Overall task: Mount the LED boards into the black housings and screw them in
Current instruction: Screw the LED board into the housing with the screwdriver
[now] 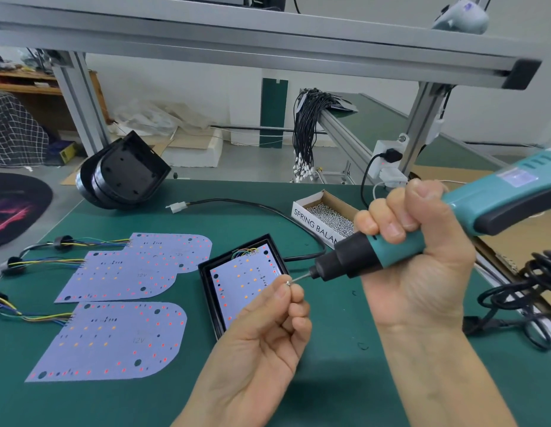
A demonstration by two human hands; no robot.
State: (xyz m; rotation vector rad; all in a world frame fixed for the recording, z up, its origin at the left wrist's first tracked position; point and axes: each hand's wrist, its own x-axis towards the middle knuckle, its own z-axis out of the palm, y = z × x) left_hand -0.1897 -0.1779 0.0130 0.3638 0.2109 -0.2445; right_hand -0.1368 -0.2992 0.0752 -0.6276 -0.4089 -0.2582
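We see a black housing (206, 274) lying on the green bench mat (345, 380) near the middle, with an LED board (237, 288) seated inside it and coloured wires at its far corner. A black cable (252, 206) runs from the housing toward a white connector (176, 207). Just above the housing's right edge, our left hand (261, 343) pinches a small screw (288, 283) between thumb and forefinger, the screw touching the tip of the bit. Our right hand (422, 266) clenches round the teal electric screwdriver (391, 251), held nearly level with its black nose pointing left at the screw. To the left of the housing lie three loose LED boards (114, 340), each with a wire tail leading off the left side. Behind the right hand sits an open cardboard box of screws (326, 214). At the far left edge of the mat rests a stack of black housings (126, 172), tilted. A bundle of black leads (305, 131) hangs from the aluminium frame (345, 131) beyond.
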